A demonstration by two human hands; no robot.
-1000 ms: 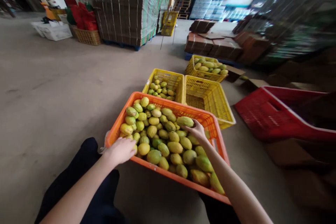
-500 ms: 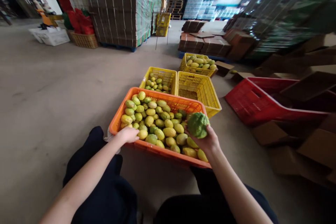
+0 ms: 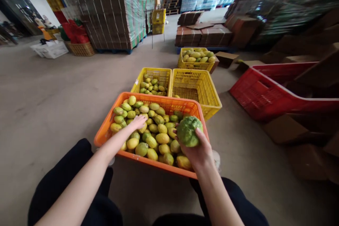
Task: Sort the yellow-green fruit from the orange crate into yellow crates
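Note:
An orange crate (image 3: 159,165) full of yellow-green fruits (image 3: 162,138) stands in front of me, between my knees. My right hand (image 3: 197,148) grips a large, bumpy green fruit (image 3: 189,131) above the crate's right end. Over the fruits in the left half, my left hand (image 3: 139,122) reaches in with its fingers spread, touching or just above them; it holds nothing that I can see.
Behind the orange crate are a yellow crate with some fruits (image 3: 136,82) and a nearly bare yellow crate (image 3: 210,93). Another full yellow crate (image 3: 196,65) stands farther back. A red crate (image 3: 254,93) and cardboard boxes (image 3: 286,129) lie on the right.
My left hand has moved from the crate's near left rim inward over the fruits. My right hand still holds the green fruit, now slightly farther left in view. The view has shifted a little.

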